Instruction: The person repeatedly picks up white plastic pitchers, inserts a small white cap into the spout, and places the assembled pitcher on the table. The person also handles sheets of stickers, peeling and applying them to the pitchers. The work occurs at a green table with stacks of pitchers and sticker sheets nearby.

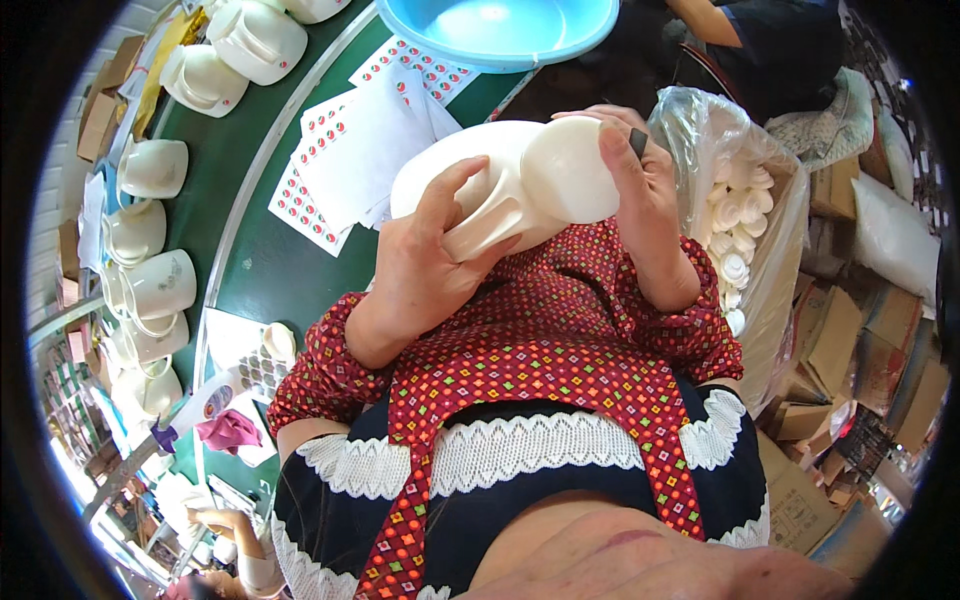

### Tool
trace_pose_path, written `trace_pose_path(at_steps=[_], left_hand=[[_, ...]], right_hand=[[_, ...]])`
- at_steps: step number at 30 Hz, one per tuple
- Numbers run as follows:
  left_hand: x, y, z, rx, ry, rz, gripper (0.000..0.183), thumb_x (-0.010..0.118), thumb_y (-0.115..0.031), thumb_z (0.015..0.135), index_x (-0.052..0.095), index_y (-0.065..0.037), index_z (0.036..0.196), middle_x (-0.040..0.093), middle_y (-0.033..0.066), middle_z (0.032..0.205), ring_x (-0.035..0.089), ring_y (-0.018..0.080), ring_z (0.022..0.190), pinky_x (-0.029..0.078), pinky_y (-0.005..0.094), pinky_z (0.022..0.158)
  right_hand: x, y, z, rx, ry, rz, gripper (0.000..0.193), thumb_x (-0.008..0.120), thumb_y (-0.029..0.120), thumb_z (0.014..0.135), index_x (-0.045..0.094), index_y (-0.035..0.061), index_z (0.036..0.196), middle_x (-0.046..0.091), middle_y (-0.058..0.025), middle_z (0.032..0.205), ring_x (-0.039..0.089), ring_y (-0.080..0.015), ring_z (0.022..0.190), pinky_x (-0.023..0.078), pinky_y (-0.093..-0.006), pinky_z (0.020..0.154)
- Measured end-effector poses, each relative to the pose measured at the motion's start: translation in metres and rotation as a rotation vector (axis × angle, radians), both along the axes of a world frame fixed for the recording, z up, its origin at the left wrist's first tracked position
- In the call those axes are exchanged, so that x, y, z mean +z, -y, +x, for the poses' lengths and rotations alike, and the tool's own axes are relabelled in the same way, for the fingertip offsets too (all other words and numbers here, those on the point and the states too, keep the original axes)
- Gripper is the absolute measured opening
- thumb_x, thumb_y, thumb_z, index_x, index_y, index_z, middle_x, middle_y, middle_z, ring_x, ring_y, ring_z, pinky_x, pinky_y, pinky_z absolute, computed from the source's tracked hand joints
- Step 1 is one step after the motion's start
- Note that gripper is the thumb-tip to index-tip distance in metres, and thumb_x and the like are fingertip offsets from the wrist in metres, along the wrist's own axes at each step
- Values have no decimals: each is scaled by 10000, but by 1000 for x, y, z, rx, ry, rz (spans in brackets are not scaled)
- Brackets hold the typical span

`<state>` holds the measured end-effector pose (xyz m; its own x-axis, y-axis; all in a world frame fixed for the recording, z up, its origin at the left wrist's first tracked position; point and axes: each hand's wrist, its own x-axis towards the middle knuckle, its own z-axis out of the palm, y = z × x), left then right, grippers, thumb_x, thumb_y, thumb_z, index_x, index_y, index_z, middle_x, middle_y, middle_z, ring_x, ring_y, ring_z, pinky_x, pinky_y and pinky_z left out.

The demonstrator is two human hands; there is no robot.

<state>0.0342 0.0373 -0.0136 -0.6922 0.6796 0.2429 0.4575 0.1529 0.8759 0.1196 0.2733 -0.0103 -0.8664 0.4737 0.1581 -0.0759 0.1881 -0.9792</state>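
I hold a white plastic jug [510, 150] in front of my chest, tilted on its side. My left hand [425, 265] is closed around its handle. At the other end, my right hand [645, 190] grips a round, flat white lid [570, 170], with the thumb on its edge and the fingers behind. A small dark band shows on a finger of that hand. Close by, sheets of small red and green stickers [315, 200] overlap on the green table [255, 265], some with plain white backing up.
Several white jugs [160, 285] line the table's left side. Beyond my hands stands a blue basin [500, 50]. To the right, a plastic-lined box [775, 250] holds white caps; cardboard boxes [835, 340] lie past it. A pink cloth [230, 432] is at lower left. Other people's arms show upper right and lower left.
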Motion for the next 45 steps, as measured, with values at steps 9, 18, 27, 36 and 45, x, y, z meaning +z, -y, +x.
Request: trace_pose_path(at_steps=[9,18,27,36,45], left_hand=[[-1,-19,8,-12,-78,26,705,919,-88,849,607,-79,1481,745,184,846,791,261,805,581,347,723],[-4,-28,9,-47,-50,3,685,909,-108,855,610,-88,1471,772,209,961,801,359,893,612,389,765],[-2,-33,3,-79,-65,-19,685,910,-144,855,613,-86,1470,783,214,1156,794,396,1018,642,431,892],[-1,-31,5,-82,-76,-28,682,910,-141,847,626,-103,1466,765,223,1209,777,411,1056,636,431,907],[-1,-27,-12,-62,-33,9,675,896,-115,847,632,-112,1468,770,222,1183,782,394,1035,627,427,899]], right_hand=[[16,-17,8,-56,126,697,271,700,256,1071,780,48,1225,718,-106,1007,704,-228,877,564,-359,767],[71,-33,18,376,431,833,841,887,446,864,575,89,1558,696,-161,1265,646,-230,895,567,-343,816],[85,-48,7,685,135,1231,845,933,116,747,605,96,1525,667,-187,1459,704,-353,1278,609,-419,1034],[85,-47,17,496,379,1054,967,945,455,784,528,124,1591,741,-203,1281,753,-348,1160,618,-421,973],[71,-42,16,463,362,941,1040,996,432,696,540,138,1583,556,-170,1521,676,-338,1256,627,-398,864]])
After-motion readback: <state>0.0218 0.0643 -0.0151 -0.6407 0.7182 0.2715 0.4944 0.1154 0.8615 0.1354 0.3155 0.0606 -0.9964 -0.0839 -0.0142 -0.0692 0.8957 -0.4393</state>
